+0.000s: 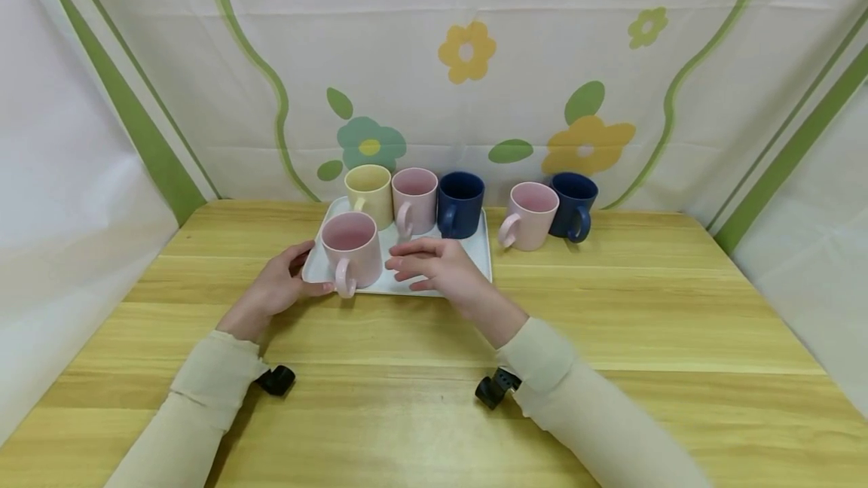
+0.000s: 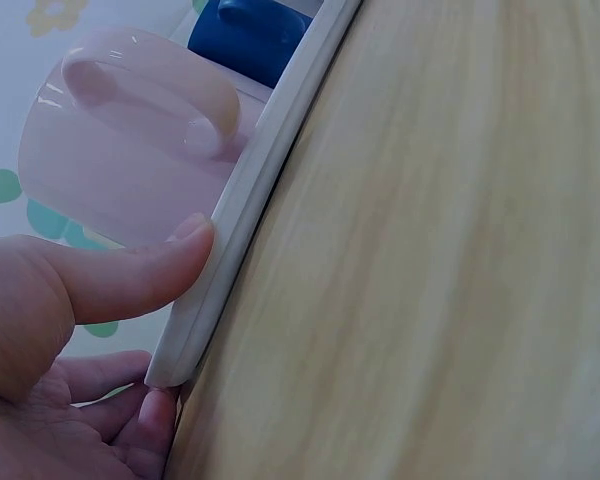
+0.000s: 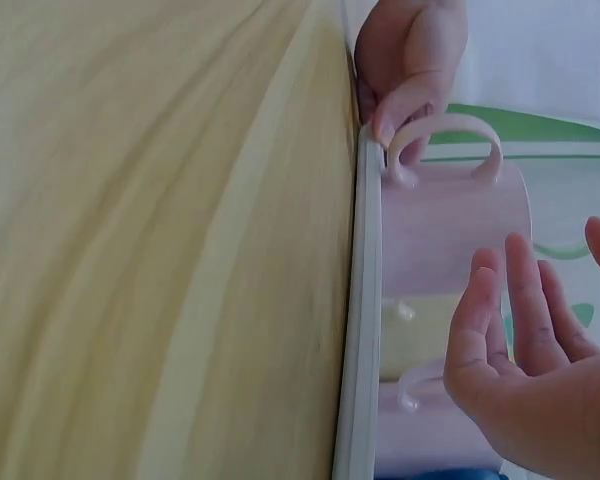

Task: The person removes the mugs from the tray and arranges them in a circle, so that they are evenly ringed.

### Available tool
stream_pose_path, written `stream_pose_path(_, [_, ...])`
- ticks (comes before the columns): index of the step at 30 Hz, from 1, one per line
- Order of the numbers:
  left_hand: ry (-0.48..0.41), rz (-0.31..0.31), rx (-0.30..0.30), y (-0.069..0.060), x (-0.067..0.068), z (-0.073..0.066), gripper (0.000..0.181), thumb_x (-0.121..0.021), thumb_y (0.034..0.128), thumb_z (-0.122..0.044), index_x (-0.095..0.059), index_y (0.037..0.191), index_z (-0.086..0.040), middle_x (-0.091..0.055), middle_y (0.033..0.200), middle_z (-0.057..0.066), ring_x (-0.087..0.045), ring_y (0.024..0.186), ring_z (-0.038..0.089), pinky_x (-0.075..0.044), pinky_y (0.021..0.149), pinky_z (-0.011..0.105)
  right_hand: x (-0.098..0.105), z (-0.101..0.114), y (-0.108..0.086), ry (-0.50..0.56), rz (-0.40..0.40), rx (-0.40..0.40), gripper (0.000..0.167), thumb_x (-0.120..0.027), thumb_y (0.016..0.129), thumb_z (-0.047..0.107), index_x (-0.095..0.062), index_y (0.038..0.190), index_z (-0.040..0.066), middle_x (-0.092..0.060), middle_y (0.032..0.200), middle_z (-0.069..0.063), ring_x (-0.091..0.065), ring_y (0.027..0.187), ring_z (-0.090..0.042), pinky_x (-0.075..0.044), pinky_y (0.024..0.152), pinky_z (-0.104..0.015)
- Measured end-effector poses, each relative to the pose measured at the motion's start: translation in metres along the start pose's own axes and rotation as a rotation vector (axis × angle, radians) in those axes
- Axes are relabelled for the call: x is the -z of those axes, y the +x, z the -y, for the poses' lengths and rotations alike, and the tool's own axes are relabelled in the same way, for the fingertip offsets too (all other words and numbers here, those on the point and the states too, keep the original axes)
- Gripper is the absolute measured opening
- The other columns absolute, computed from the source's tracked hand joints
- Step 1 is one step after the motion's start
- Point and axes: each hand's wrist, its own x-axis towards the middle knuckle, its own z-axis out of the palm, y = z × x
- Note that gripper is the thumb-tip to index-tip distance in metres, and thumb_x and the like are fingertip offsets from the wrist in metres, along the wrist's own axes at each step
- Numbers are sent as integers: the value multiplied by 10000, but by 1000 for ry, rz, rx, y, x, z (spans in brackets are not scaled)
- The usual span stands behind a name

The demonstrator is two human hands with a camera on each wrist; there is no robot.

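A white tray (image 1: 480, 253) holds a yellow mug (image 1: 378, 211), a pink mug (image 1: 422, 211) and a dark blue mug (image 1: 463, 209) in its back row. Another pink mug (image 1: 361, 256) stands upright at the front left, its handle facing the near edge. My left hand (image 1: 278, 283) grips the tray's near left corner; in the left wrist view the thumb (image 2: 140, 275) lies on the rim while other fingers touch the corner's underside. Over the tray's front part, my right hand (image 1: 444, 271) is held with fingers apart and nothing in it, just right of the front pink mug.
Right of the tray, a pink mug (image 1: 530, 218) and a dark blue mug (image 1: 573, 208) stand close together on the wooden table (image 1: 380, 405). Behind them hangs a white curtain (image 1: 407, 44) with flowers printed on it.
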Motion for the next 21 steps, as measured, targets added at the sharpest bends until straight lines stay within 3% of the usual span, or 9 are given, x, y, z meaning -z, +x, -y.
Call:
stream_pose_path(3, [1, 3, -5, 0, 0, 0, 1051, -830, 928, -198, -141, 1698, -6, -270, 1730, 265, -311, 1566, 474, -275, 1285, 629, -10, 1, 2, -8, 29, 4, 357, -704, 1004, 159, -710, 1345, 53, -786, 1252, -92, -746, 1036, -163, -621, 964, -377])
stream_pose_path(6, [0, 4, -9, 0, 1, 0, 1048, -828, 930, -194, -141, 1697, 0, -271, 1729, 266, -318, 1561, 478, -284, 1280, 630, -18, 1, 4, -19, 60, 9, 367, -707, 1009, 194, -713, 1355, 74, -781, 1245, -74, -746, 1049, -161, -611, 927, -332])
stream_pose_path(11, [-8, 5, -12, 0, 0, 0, 1028, -815, 937, -176, -144, 1694, 5, -272, 1728, 267, -321, 1562, 475, -289, 1282, 619, -31, 0, 8, -14, 107, 14, 352, -707, 1017, 237, -724, 1343, 106, -766, 1271, -68, -742, 1147, -225, -595, 964, -387])
stream_pose_path(15, [-13, 12, -9, 0, 0, 0, 1028, -811, 942, -180, -137, 1698, -5, -261, 1734, 262, -312, 1567, 472, -286, 1284, 619, -39, -2, 10, 5, 125, 15, 344, -706, 1022, 231, -725, 1341, 105, -749, 1314, -66, -732, 1129, -141, -589, 988, -412])
stream_pose_path(21, [-4, 13, -14, -1, 1, 1, 1029, -810, 943, -189, -135, 1698, -5, -266, 1729, 271, -326, 1555, 480, -303, 1269, 631, -47, -5, 15, 41, 120, 1, 321, -717, 1018, 213, -733, 1313, 89, -739, 1300, -30, -705, 1039, -80, -593, 923, -339])
